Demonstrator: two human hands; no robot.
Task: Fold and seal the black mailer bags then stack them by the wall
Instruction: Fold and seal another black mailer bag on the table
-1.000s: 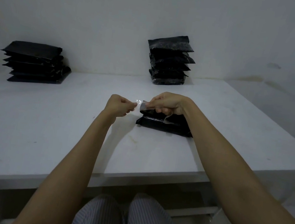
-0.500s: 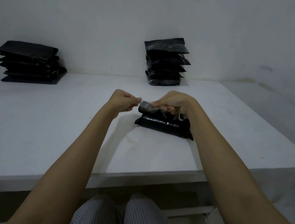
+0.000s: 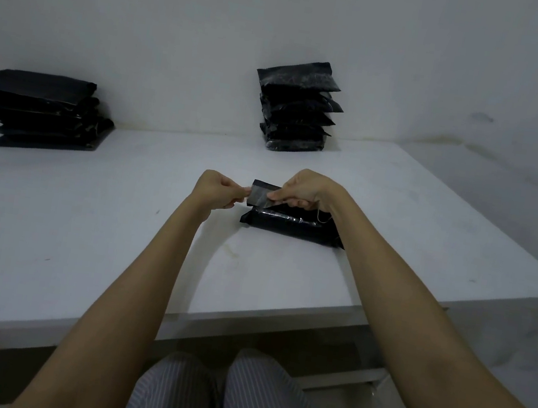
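Black plastic fills most of what there is to look at on this white table [image 3: 82, 246]. One filled mailer bag [image 3: 288, 227] lies flat on the tabletop, roughly in the middle and a little to the right, bulging with contents that its dark skin hides completely. Its open flap [image 3: 260, 193] stands up off the body of the bag, showing a greyish, shiny inner face. The person's left hand [image 3: 217, 191] has its fingers curled and pinches the flap's left edge between thumb and forefinger. The right hand [image 3: 304, 189] is curled over the flap's right part and grips it from above, its knuckles hiding that end of the flap. So the bag itself sits on the table just below both hands, with only the flap lifted between them. A thin, pale strip [image 3: 323, 216] hangs below the right hand beside the bag.

Against the wall [image 3: 183, 18] at the back stands a tall stack of mailer bags [image 3: 298, 107], its top bag tilted. Far to the left, also at the wall, lies a lower, wider pile of bags [image 3: 42, 113]. No writing or label can be made out on any bag in this dim light. Striped trousers [image 3: 215, 400] show under the table's near edge.
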